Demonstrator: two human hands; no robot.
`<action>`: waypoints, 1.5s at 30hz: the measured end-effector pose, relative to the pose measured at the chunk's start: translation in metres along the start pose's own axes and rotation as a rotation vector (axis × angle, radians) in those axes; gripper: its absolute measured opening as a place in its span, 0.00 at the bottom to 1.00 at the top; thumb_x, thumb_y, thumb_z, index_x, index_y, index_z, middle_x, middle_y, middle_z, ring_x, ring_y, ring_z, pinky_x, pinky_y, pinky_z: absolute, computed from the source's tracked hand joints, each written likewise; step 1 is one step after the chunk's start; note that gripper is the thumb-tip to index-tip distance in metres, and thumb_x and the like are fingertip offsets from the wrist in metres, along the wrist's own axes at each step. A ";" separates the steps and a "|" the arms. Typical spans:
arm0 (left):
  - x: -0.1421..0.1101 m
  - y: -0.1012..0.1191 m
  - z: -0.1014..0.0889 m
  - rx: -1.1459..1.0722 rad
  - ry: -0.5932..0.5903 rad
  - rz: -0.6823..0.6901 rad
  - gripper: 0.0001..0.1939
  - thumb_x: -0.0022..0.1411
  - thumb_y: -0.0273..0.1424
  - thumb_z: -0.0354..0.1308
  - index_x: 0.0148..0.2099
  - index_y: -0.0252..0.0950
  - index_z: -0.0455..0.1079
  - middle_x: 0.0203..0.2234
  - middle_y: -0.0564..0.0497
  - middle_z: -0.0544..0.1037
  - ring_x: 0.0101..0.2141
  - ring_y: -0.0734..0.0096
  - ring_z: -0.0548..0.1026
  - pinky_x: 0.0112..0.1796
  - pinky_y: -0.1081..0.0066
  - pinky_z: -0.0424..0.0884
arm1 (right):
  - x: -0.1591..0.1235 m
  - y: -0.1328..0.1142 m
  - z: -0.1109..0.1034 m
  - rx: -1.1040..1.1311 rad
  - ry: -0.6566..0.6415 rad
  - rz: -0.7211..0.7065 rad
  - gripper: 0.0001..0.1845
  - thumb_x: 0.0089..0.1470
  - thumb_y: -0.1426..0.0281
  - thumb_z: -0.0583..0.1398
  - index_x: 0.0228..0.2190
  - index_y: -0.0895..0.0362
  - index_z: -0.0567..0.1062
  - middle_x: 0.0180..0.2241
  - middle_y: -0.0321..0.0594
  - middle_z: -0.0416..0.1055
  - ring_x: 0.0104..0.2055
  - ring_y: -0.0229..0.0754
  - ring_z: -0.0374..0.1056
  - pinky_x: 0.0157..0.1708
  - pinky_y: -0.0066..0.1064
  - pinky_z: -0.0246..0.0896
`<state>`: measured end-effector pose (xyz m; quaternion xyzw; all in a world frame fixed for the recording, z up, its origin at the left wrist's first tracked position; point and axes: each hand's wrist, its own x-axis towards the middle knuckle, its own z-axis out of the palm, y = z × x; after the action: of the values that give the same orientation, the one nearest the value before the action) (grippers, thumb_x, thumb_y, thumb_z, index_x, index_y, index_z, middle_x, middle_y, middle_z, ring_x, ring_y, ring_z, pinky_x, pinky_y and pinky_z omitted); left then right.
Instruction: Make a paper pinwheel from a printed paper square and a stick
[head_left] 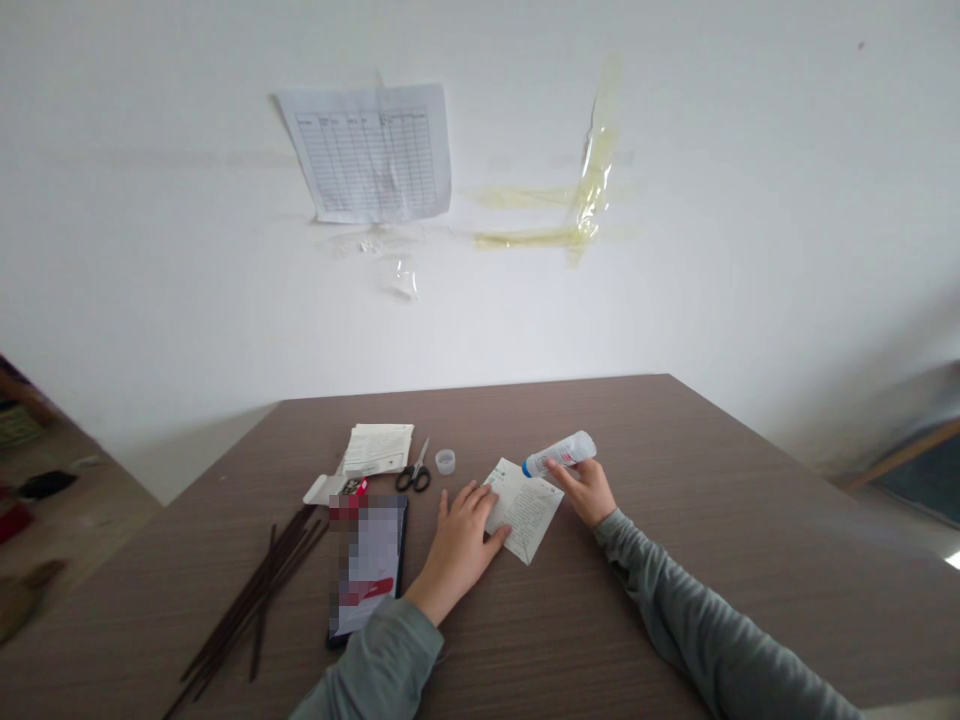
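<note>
Moment of handwork on a brown counter (637, 430), read from left to right. At the far left lies a loose bundle of thin dark sticks (251, 590), a few crossing the rest at an angle. Beside it is a phone (382, 550), flat, its screen lit and partly blurred; at its top edge are a red packet (360, 488) and a white wrapper (324, 490). Beyond these rests a stack of printed papers (377, 449), with black-handled scissors (415, 474) just beside it and a small clear cap (445, 462) a little further right. The left hand (459, 540) is open, its grip closed on nothing—the spread fingers press the near-left edge of a printed paper piece (529, 515) against the counter. The right hand (589, 492) has its grip around a squeeze bottle (570, 453), tilted so that its blue tip (529, 468) points down at the paper's far edge. The step in hand appears to be dispensing from the bottle onto that edge, though no liquid can be made out. Any further stroke would call for light, even squeezing, a low tip—and a paper held firmly, with fingertips clear of the edge being worked.
</note>
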<state>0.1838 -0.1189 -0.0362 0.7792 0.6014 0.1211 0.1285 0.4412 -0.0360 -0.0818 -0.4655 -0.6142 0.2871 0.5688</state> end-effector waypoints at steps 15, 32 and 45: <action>0.003 -0.005 0.003 0.000 -0.052 0.016 0.30 0.82 0.34 0.69 0.81 0.51 0.85 0.85 0.42 0.82 0.90 0.30 0.68 0.88 0.16 0.55 | 0.005 0.003 0.020 -0.244 -0.182 -0.043 0.31 0.70 0.32 0.73 0.35 0.44 0.79 0.34 0.45 0.91 0.35 0.60 0.89 0.38 0.49 0.87; -0.004 -0.011 0.002 0.023 -0.053 0.023 0.34 0.82 0.38 0.71 0.85 0.50 0.82 0.87 0.40 0.79 0.90 0.26 0.67 0.87 0.17 0.58 | 0.000 -0.001 0.019 -0.443 -0.315 -0.265 0.21 0.70 0.48 0.80 0.35 0.46 0.82 0.34 0.40 0.88 0.39 0.58 0.89 0.56 0.55 0.88; -0.005 -0.012 -0.002 0.031 -0.085 -0.003 0.38 0.84 0.40 0.72 0.90 0.47 0.76 0.91 0.39 0.72 0.92 0.28 0.61 0.89 0.20 0.57 | -0.005 0.022 0.021 -0.503 -0.348 -0.295 0.10 0.73 0.59 0.79 0.41 0.48 0.88 0.40 0.40 0.93 0.44 0.57 0.91 0.64 0.55 0.87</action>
<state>0.1707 -0.1205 -0.0383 0.7847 0.5983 0.0784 0.1421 0.4257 -0.0280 -0.1076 -0.4413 -0.8145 0.1163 0.3582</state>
